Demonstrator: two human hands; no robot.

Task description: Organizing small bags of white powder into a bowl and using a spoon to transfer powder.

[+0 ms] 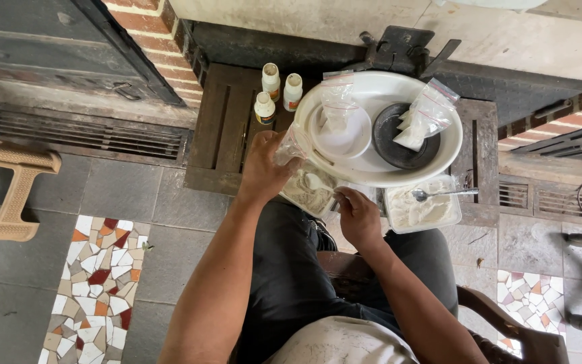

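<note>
Head view: left hand (262, 168) is closed on the top of a small clear plastic bag (289, 145), held above a container w/ whitish powder (310, 192). Right hand (357, 217) is closed narrow at this container's edge; what it pinches I cannot tell. Behind is a big white basin (378, 176) w/ a white bowl (341, 133), a dark dish (399, 145) and two more bags. Second tub w/ a spoon (439, 194) stands on the right; three small bottles (272, 94) on the left.
</note>
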